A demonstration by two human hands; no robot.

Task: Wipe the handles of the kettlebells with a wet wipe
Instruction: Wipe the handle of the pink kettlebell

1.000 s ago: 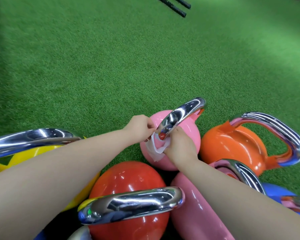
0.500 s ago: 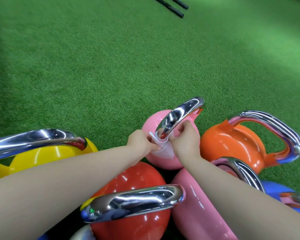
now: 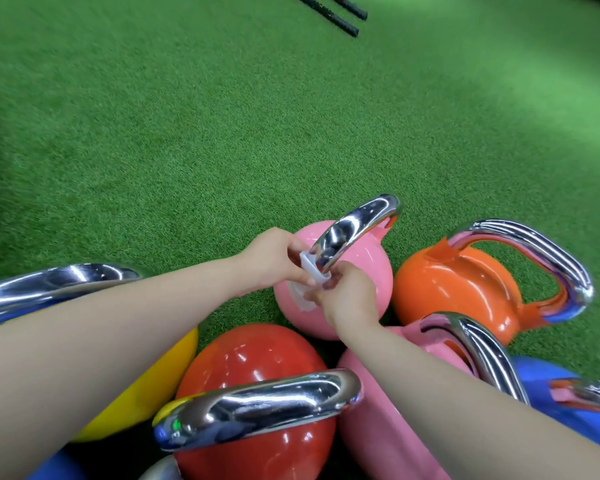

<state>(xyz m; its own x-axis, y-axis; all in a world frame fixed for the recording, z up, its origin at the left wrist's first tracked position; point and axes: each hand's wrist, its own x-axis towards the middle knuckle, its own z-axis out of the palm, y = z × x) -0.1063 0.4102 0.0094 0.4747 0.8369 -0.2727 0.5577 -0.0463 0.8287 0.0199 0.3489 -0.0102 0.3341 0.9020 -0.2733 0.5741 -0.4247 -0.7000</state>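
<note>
item: wet wipe (image 3: 310, 271), white, looped around the lower near end of the chrome handle (image 3: 354, 230) of the far pink kettlebell (image 3: 361, 271). left hand (image 3: 274, 261) pinches one end of it, right hand (image 3: 350, 296) pinches the other, both fingers closed on the cloth. progress, judged: this handle is mid-wipe, its upper span uncovered; whether the handles of the orange kettlebell (image 3: 465, 289), red kettlebell (image 3: 257, 375), near pink kettlebell (image 3: 388, 427), yellow kettlebell (image 3: 146, 393) and blue kettlebell (image 3: 548, 403) are done cannot be told. surface: green artificial turf (image 3: 187, 133). room: two black bars (image 3: 329, 15) lie far off.
</note>
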